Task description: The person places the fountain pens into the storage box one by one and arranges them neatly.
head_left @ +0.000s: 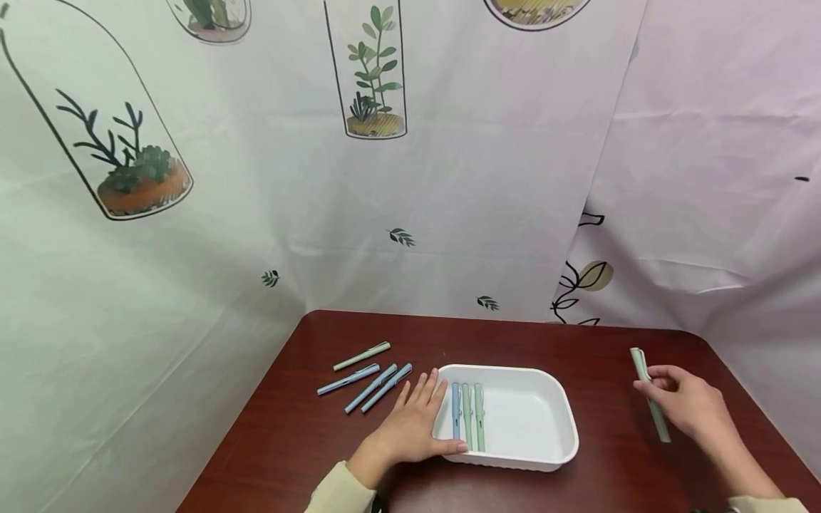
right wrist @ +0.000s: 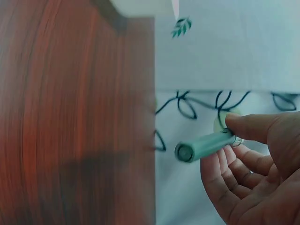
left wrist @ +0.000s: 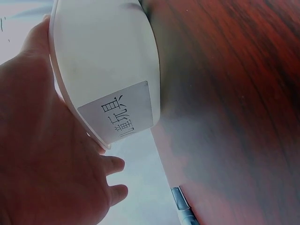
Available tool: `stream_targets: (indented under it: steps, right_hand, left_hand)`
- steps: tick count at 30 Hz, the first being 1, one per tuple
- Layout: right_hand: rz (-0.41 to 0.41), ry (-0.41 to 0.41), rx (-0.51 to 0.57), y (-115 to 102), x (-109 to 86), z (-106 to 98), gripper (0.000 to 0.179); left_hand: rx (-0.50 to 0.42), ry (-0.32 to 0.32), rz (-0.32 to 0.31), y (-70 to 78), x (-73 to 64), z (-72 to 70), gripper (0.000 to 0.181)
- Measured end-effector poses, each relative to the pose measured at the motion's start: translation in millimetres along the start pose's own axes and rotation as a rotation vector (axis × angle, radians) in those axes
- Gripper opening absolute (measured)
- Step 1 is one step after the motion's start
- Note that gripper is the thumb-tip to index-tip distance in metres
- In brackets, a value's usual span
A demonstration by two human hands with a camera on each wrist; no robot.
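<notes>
My right hand (head_left: pixel 693 402) pinches a light green pen (head_left: pixel 657 413) between thumb and fingers, to the right of the white tray (head_left: pixel 532 427). In the right wrist view the same pen (right wrist: pixel 206 146) points one end toward the camera, held above the table. My left hand (head_left: pixel 413 424) rests on the tray's left rim with fingers spread, the thumb over the near edge. Below that palm, the left wrist view shows the tray's outer wall (left wrist: pixel 103 47) with a printed label. Inside the tray, at its left side, lie a blue pen (head_left: pixel 456 410) and two green pens (head_left: pixel 479 417) side by side.
Left of the tray, a green pen (head_left: pixel 362 355) and three blue pens (head_left: pixel 370 388) lie on the dark red-brown table (head_left: pixel 276 434). A white patterned cloth (head_left: pixel 449 199) hangs behind the table and along its sides.
</notes>
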State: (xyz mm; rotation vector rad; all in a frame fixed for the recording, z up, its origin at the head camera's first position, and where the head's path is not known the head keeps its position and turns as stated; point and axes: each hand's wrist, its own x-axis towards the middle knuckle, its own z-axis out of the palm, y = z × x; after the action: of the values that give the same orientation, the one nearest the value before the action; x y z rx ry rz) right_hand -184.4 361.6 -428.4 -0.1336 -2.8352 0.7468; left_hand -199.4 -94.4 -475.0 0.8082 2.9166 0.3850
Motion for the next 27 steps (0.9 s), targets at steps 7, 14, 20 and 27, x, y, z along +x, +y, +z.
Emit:
stream_targets:
  steps: [7,14,20,27]
  right_hand:
    - [0.085,-0.094,0.189,-22.8,-8.1,6.7,0.060]
    - [0.179,-0.215,0.454,-39.9,-14.6,17.4,0.064]
    - [0.186,-0.242,0.510,-54.6,-17.2,27.4,0.061]
    - [0.193,-0.247,0.517,-72.2,-19.1,37.8,0.057]
  left_hand:
    - [0.001,0.003,0.004,-1.1,-0.5,2.0,0.111]
    - [-0.010,0.004,0.001,-2.0,-0.5,3.4,0.112]
    - [-0.012,-0.001,-0.005,-2.1,0.3,3.3,0.112]
    - [-0.011,0.002,-0.003,-1.0,0.3,1.1,0.112]
